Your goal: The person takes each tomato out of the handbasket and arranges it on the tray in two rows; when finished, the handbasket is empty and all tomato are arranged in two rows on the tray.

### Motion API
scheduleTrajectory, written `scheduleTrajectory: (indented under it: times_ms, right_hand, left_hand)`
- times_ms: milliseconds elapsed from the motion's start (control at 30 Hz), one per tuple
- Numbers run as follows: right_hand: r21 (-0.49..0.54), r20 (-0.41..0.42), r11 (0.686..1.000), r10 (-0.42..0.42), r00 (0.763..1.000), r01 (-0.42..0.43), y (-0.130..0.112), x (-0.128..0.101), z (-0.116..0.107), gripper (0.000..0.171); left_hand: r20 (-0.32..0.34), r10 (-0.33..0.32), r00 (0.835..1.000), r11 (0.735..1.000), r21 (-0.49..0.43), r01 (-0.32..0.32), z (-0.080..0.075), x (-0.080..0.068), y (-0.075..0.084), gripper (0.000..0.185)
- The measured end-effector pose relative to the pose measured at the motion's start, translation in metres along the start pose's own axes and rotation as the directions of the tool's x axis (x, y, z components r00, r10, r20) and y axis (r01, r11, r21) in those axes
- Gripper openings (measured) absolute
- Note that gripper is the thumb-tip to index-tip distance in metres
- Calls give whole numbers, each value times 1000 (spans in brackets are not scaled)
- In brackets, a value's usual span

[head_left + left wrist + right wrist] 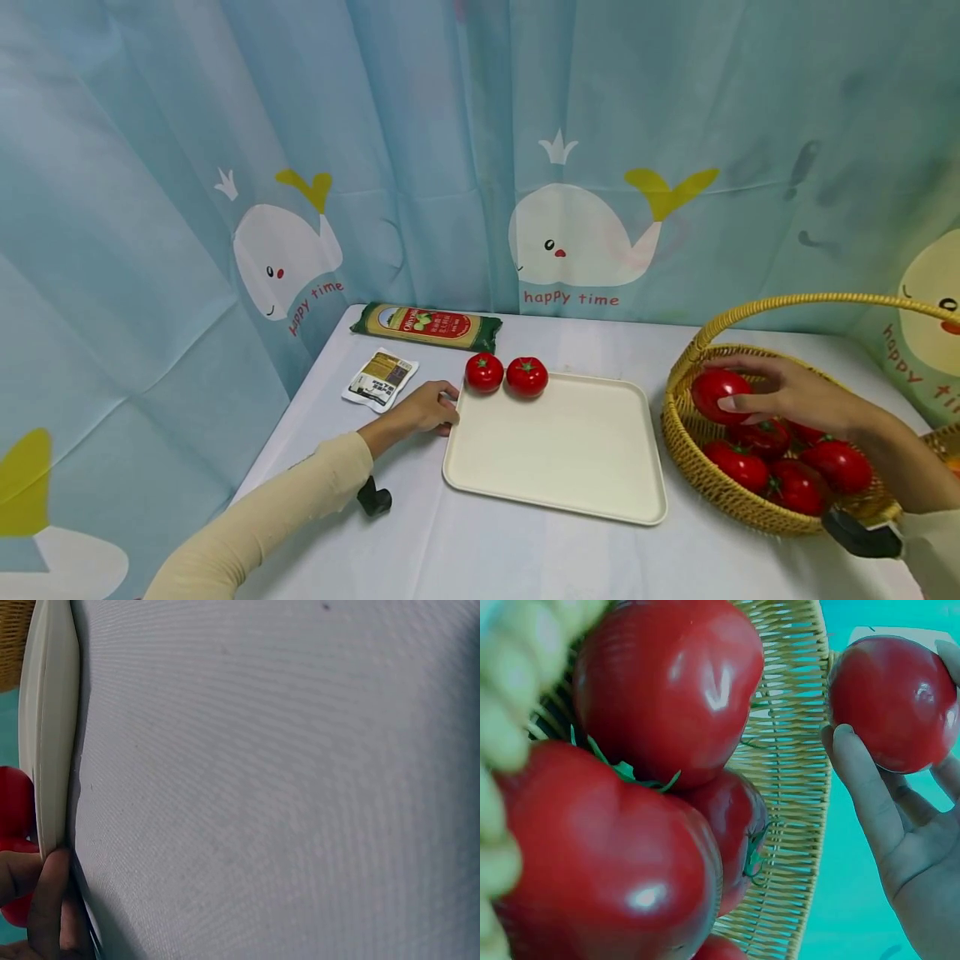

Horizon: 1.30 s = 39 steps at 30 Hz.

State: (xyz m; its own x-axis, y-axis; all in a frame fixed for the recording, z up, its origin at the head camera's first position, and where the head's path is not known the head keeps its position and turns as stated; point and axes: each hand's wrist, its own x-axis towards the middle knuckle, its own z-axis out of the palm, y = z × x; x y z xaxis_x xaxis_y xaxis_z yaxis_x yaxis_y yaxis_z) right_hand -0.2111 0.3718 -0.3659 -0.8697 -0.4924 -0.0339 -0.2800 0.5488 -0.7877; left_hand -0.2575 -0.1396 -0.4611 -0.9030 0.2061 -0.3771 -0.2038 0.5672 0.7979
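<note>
A tomato is gripped between the thumb and fingers of my right hand, over the wicker basket. Below it in the basket lie several more red tomatoes with green stems. My left hand holds the left edge of a cream rectangular tray; in the left wrist view its fingers pinch the rim. On the tray's far left corner sit two tomatoes, one right at the corner and the other just to its right.
Behind the tray lies a green and red Olivoilà packet. A small white and brown pouch is left of the tray. The basket's tall handle arches over its far side. Another wicker container shows at the right edge. Blue curtains hang behind the table.
</note>
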Motion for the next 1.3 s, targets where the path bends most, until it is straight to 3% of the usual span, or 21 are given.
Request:
scheduleTrajectory:
  times_ms: [333, 633, 933, 1300]
  right_hand:
    - [-11, -6, 999, 34, 999, -34, -9, -6, 7, 51]
    - [-53, -13, 998, -37, 999, 36, -16, -11, 14, 48]
    - [51, 11, 997, -61, 998, 61, -28, -9, 25, 46]
    - [78, 3, 993, -92, 996, 92, -41, -2, 43, 49]
  left_hand:
    - [2, 3, 1000, 1000, 10, -3, 0, -1, 1, 40]
    - [1, 7, 1000, 1000, 5, -7, 0, -2, 1, 39]
    - [0, 1, 1000, 1000, 15, -1, 0, -2, 2, 39]
    - [0, 0, 1000, 1000, 10, 0, 0, -3, 3, 39]
